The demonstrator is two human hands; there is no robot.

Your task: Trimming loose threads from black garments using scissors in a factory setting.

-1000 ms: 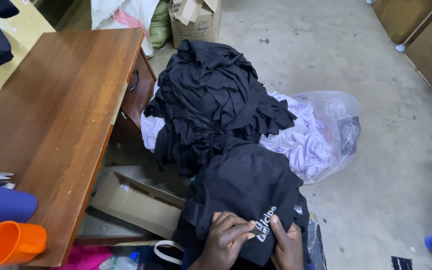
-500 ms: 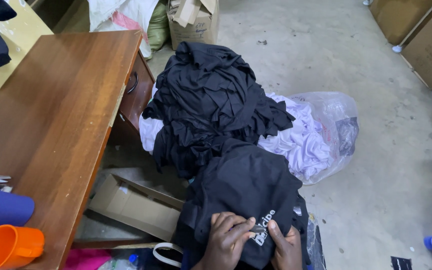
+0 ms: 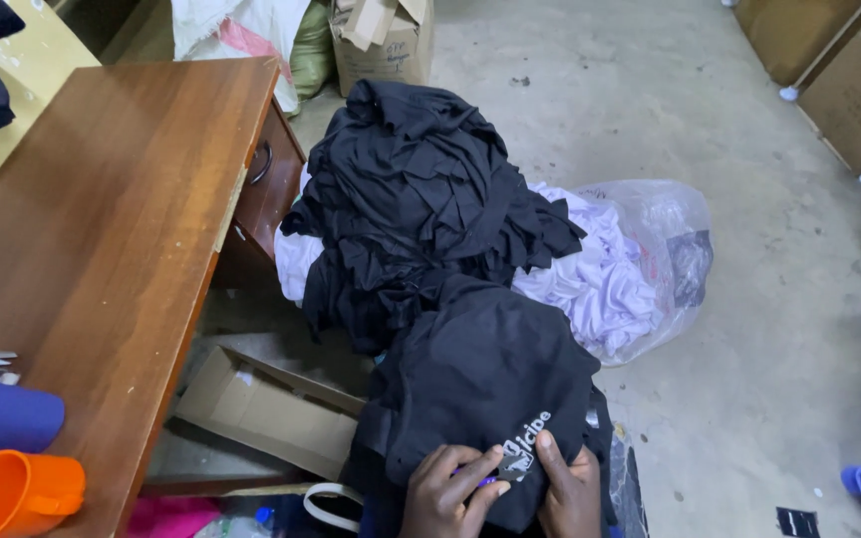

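Both hands are staying put since a second ago, the left hand (image 3: 447, 493) and right hand (image 3: 568, 490) pressing curled fingers onto the black garment (image 3: 485, 384) at six o'clock, working its white print (image 3: 527, 445).

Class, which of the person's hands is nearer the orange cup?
Left. The left hand lies on the black garment, toward the orange cup; the right hand is farther off.

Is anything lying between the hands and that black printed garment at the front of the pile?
Nothing visible does. Both the left hand and the right hand already rest directly on the black folded garment with the white print, fingers at the print. The heap of black clothes lies behind it, not over it.
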